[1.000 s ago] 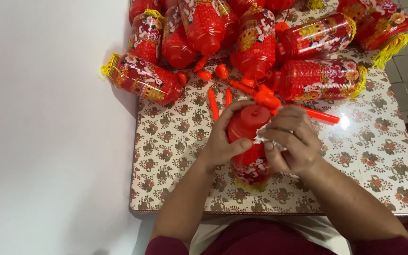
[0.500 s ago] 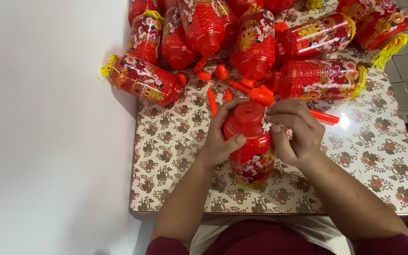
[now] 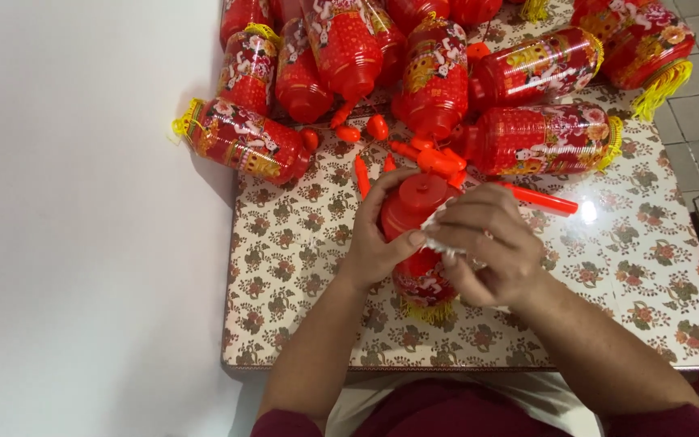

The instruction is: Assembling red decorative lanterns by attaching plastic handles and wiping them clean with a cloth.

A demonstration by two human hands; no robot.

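Observation:
A red plastic lantern (image 3: 417, 212) with a yellow fringe at its bottom stands near the middle of the flower-patterned table (image 3: 301, 267). My left hand (image 3: 379, 235) wraps around its left side, thumb across the body. My right hand (image 3: 485, 243) lies against its right side and pinches a small white wrapper or sticker at the lantern's shoulder. The lantern's lower half is partly hidden by both hands.
Several red lanterns (image 3: 544, 139) with yellow fringes lie piled across the table's far half. Loose orange-red plastic parts (image 3: 438, 160) and a red stick (image 3: 540, 199) lie just beyond my hands. A white wall runs along the left; tiled floor shows at the right.
The lantern has been brought more upright and a little toward me. My right hand has slid from its top to its right side, fingers now pinching the white piece.

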